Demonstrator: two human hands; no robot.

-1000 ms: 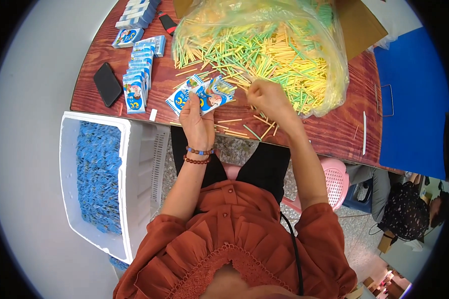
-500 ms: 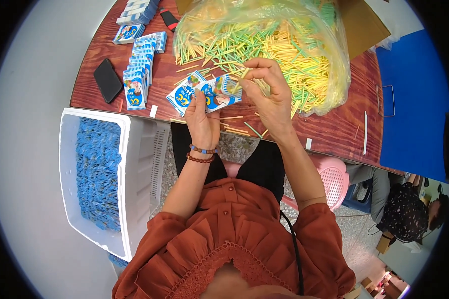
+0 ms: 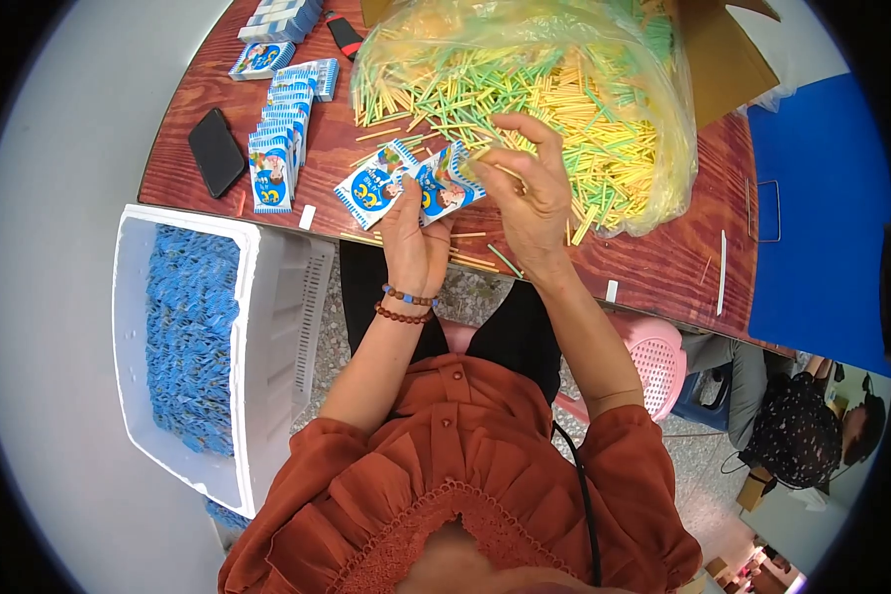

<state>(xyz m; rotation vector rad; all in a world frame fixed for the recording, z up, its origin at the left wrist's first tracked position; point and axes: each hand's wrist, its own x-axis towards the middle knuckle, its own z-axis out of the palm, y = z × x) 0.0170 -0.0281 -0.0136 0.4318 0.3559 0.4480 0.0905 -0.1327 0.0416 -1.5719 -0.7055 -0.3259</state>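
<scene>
My left hand [image 3: 418, 247] is closed on blue-and-white printed packets [image 3: 371, 190], fanned out above the table's near edge. One packet [image 3: 449, 188] leans to the right, with its upper end close to my other hand. My right hand [image 3: 537, 198] pinches what looks like a short pale-yellow stick [image 3: 478, 154] between thumb and forefinger, at that packet's upper end. Whether the stick's tip is inside the packet, I cannot tell. Just beyond my hands, a clear plastic bag [image 3: 675, 158] lies spread, full of yellow and green sticks [image 3: 604, 148].
Overlapping packets [image 3: 272, 168] form a row at the left, beside a black phone [image 3: 216, 153]. A black-and-red tool [image 3: 345, 38] lies behind. Loose sticks [image 3: 477, 261] lie near the front edge. Below left stands a white foam box [image 3: 249, 346] of blue packets. A cardboard box [image 3: 728, 69] adjoins the bag.
The packets in my left hand have spread slightly apart, and the right one is tilted more upright. My right hand has shifted slightly left, staying by the packet's upper end.
</scene>
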